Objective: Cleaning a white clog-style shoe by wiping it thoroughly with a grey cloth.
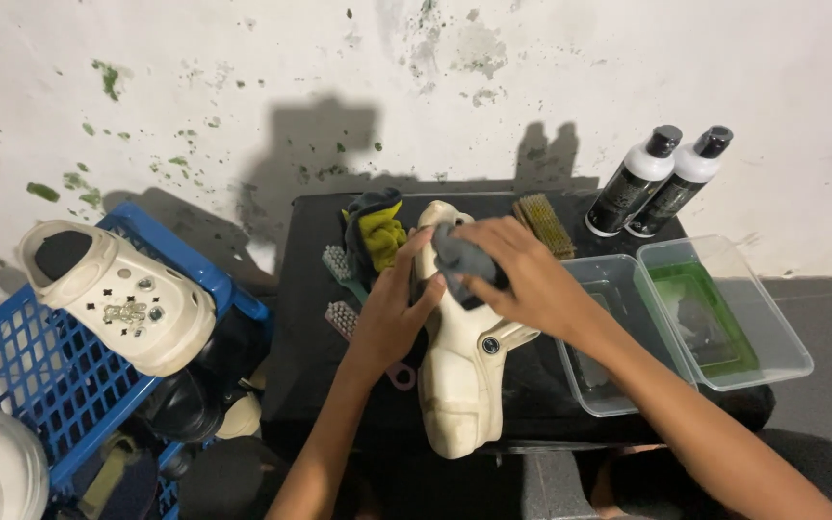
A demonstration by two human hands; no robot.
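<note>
- A cream clog (464, 376) is laid sole-up along the middle of a black table (329, 318), its heel end towards the wearer of the camera
- The clog is gripped at its side by the left hand (392, 313), fingers curled around the edge and thumb raised against it
- A dark grey cloth (464, 265) is pressed onto the upper part of the clog by the right hand (522, 274), whose fingers are bent over the cloth and closed on it
- A yellow-green and dark rag (377, 236) is seen just beyond the left hand, with two brushes (339, 289) beside it
- A bristle brush (543, 223) lies behind the right hand
- Two clear plastic tubs (724, 308) are placed at the right end of the table, one tinted green inside
- Two dark bottles with white shoulders (652, 183) stand against the wall
- A blue crate (50, 376) at the left holds a second cream clog with charms (122, 303) and darker shoes
</note>
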